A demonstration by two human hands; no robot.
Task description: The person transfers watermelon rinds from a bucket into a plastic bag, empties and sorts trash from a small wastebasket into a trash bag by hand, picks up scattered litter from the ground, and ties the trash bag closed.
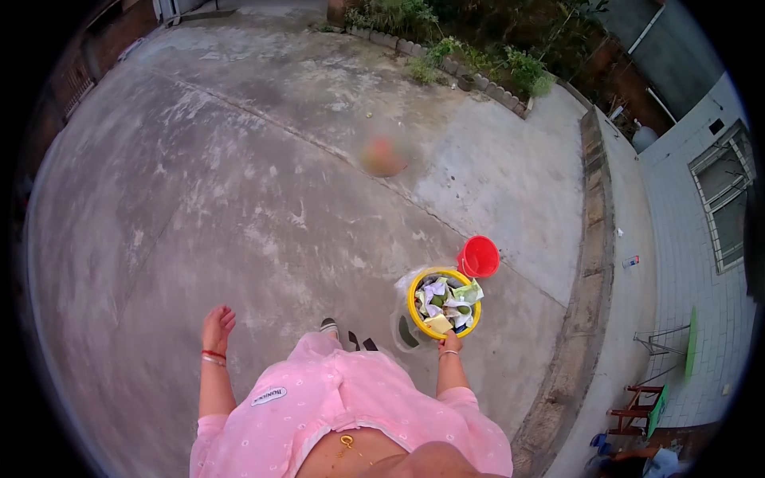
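Concrete yard (239,199) underfoot. Gripping loaded yellow-rimmed tub (412,304) at near rim with right hand (450,342); left hand (217,328) loose, nothing held, well left of tub. Red bucket (480,256) just beyond tub (touching? can't tell). Probably mid-carry; calls for level handling.

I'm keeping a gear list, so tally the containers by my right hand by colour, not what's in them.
Red bucket: 1
Yellow tub: 1
Total: 2
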